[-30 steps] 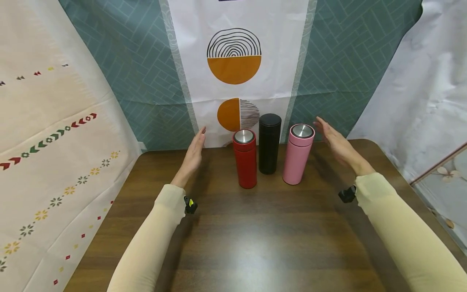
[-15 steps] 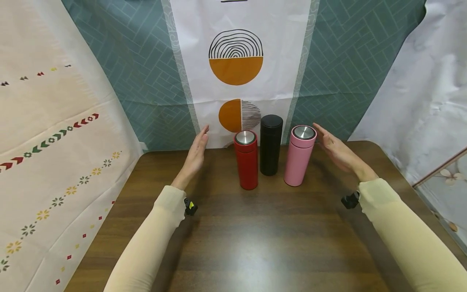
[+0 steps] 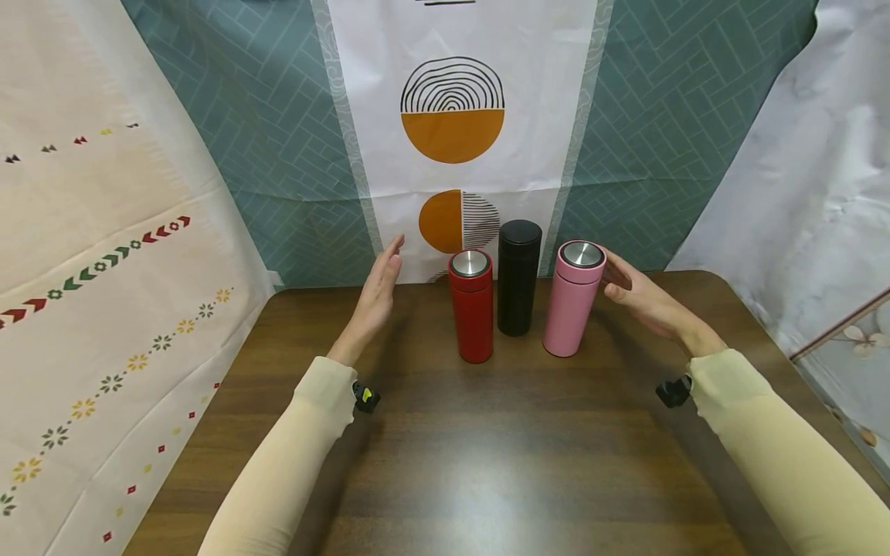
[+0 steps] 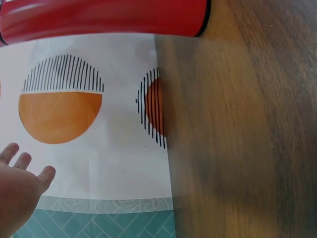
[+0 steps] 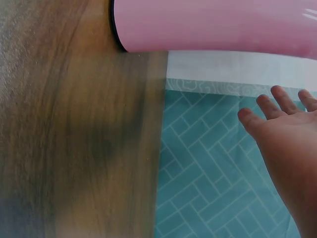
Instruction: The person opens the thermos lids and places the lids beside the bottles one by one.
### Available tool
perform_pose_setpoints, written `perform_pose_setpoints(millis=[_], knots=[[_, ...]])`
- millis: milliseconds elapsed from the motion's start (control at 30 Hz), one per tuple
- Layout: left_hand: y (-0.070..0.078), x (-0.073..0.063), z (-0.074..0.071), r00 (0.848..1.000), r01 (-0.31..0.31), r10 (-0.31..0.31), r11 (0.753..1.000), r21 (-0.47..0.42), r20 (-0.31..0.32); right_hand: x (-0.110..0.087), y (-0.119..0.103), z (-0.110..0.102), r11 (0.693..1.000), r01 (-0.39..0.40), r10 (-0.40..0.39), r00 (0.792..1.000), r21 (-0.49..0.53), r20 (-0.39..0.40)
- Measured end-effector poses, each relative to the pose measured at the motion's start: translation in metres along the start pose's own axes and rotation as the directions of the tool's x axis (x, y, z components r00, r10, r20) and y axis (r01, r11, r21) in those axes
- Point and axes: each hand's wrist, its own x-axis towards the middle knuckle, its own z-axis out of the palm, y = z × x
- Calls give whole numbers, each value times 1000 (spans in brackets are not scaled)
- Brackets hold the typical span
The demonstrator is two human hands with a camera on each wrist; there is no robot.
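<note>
Pink flask upright at one o'clock on the table — right hand beside it at three, relaxed, grasping nothing. Black flask at its ten, red flask at nine, left hand beyond — extended, empty.

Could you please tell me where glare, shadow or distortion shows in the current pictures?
Head view: a pale glare patch on the near middle of the table, dark shadows beside the left sleeve and right sleeve; left wrist view: the red bottle's lower edge looks bowed; right wrist view: a soft, dim shadow across the wood, small white highlights on the pink bottle.
</note>
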Motion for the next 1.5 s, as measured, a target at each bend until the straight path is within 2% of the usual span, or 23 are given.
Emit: perform_pose_setpoints(millis=[200,433,600,933,1500], knots=[[3,-5,3,999,-42,42,999,-22,-8,-1,0,7,1000,0,0,1000,-2,12],[-28,0,9,995,-90,88,995,-48,-41,0,3,16,1000,13,-13,1000,22,-6],[-35,-2,10,993,-102,100,994,-38,-56,0,5,21,1000,10,-9,999,21,-33],[-31,-3,13,993,-110,107,991,-71,-50,3,7,30,1000,-2,3,998,16,-57],[-22,-4,19,994,-107,105,993,-57,-42,8,11,42,999,-50,48,993,-16,-108]])
